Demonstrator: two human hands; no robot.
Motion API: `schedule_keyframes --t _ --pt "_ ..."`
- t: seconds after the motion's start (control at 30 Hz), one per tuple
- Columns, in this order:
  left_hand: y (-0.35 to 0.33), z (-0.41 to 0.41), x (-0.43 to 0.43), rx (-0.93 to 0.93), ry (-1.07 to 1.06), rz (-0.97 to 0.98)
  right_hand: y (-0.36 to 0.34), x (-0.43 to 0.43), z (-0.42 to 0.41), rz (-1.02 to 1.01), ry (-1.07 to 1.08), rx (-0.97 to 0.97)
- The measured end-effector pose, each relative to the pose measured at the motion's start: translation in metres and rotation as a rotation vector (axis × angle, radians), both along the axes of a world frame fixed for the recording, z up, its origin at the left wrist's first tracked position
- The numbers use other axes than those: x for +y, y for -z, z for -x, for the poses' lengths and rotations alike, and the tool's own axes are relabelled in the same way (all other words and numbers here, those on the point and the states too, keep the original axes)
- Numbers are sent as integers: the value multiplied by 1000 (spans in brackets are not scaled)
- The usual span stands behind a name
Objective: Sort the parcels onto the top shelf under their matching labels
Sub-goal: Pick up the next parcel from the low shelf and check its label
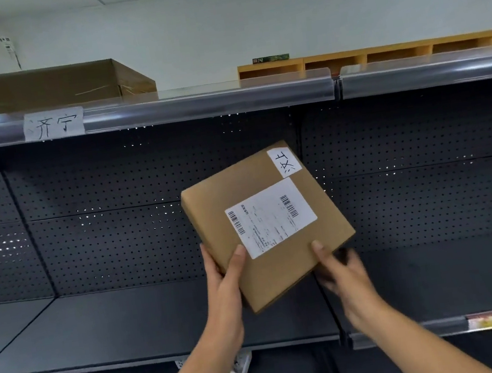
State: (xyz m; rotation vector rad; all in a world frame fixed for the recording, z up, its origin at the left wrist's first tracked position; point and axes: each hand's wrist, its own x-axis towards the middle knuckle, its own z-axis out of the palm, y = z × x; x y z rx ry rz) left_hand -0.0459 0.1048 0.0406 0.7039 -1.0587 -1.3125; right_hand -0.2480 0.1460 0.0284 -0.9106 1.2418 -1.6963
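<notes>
A flat brown cardboard parcel [275, 264] is held tilted in front of the dark shelving. It carries a white shipping label with barcodes and a small handwritten white tag at its upper right corner. My left hand [224, 278] grips its lower left edge, thumb on top. My right hand [343, 273], blurred, touches the lower right edge with the thumb on the parcel's face. The top shelf rail [196, 105] runs across above, with a handwritten paper label [54, 124] at its left end.
A large brown cardboard box [62, 85] stands on the top shelf at the left. Wooden cubby shelves [377, 54] line the wall behind. A middle shelf [131, 323] lies below the parcel, backed by perforated dark panels. A small coloured tag [486, 321] sits on its right rail.
</notes>
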Motion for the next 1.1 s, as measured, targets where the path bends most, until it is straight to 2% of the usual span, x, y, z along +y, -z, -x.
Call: schedule_keyframes --t 0.07,0.17,0.3,0.37,0.47,0.57,0.7,0.8,0.9,0.97,1.1 --pt "-9 -15 -8 -17 -19 -31 -16 -5 25 31 73 -32" --pt "-27 -45 -20 -83 -39 -40 -36 -7 53 44 -56 -55" --pt "-56 -74 -30 -341 93 -17 -37 -9 55 -75 -335 33" --pt "-66 -78 -37 -480 168 -14 -31 -13 49 -78 -363 47" --pt "-74 -76 -50 -571 192 -14 -22 -19 39 -90 -317 -69" --pt "-72 -72 -59 -579 119 -27 -13 -23 37 -52 -247 -185" --pt "-36 -58 -59 -461 -94 -149 -4 -29 37 13 -143 -321" --pt "-14 -31 -39 -368 18 -233 -1 -33 34 23 -139 -445" --pt "-5 -5 -24 -314 232 -167 -1 -34 18 24 -155 -510" --pt "-2 7 -21 -299 278 -101 0 -32 4 33 -156 -534" --pt "15 26 -9 -264 70 25 7 -25 -20 50 -152 -594"
